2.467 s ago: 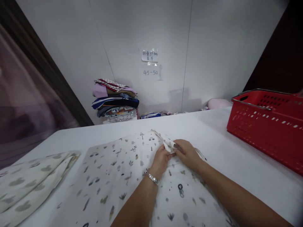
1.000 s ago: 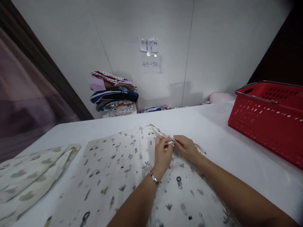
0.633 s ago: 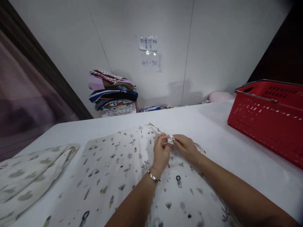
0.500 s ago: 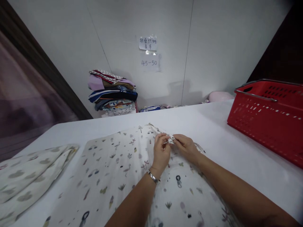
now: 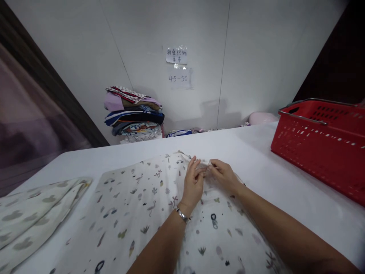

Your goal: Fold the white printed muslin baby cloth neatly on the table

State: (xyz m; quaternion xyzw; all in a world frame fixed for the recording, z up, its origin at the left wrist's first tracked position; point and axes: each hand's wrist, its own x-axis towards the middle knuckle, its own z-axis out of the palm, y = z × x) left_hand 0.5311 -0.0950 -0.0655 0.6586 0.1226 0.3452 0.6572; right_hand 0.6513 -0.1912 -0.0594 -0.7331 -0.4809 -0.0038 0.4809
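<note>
A white cloth [image 5: 137,205] printed with small palms, flamingos and plants lies spread over the table, its right part folded over or bunched. My left hand [image 5: 194,184], with a silver watch or bracelet at the wrist, is at the far edge of this cloth. Its fingers are stretched and apart, the tips against the fabric. Close on its right, my right hand [image 5: 225,175] pinches the cloth's edge between thumb and fingers. Part of the gathered edge between the hands is blurred and partly hidden by the fingers.
Another white cloth [image 5: 37,217] with grey-green shapes lies at the left of the white table [image 5: 251,146]. A red plastic basket [image 5: 319,148] stands on the right. Behind the table is a stack of folded fabrics [image 5: 134,114]. Paper signs [image 5: 176,55] hang on the wall.
My left fingers have straightened and opened away from the small bunched bit of edge. My right hand keeps its pinch. The whole view has shifted slightly.
</note>
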